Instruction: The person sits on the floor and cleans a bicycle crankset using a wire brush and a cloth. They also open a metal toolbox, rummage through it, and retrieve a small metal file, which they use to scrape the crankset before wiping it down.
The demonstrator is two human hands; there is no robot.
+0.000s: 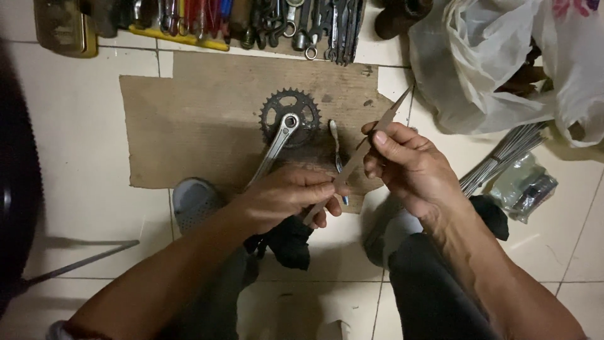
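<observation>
The left hand (286,195) and right hand (406,160) are both pinching a thin metal strip (371,135) — slanting toward the upper right. Behind it, mid-frame, a crankset (286,119) is lying on cardboard (189,126) — on the tiled floor (69,138).

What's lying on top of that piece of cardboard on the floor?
On the cardboard lie a crank arm with chainring and a small tool beside it. The left hand covers the crank's lower end.

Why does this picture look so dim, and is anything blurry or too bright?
Head view: the light is soft and yellowish, dim toward the edges; the plastic bag at top right glares brightest; the hands cast a shadow on the cardboard; the left hand, right hand and crank look fairly sharp; the dark tyre at left loses detail.
</observation>
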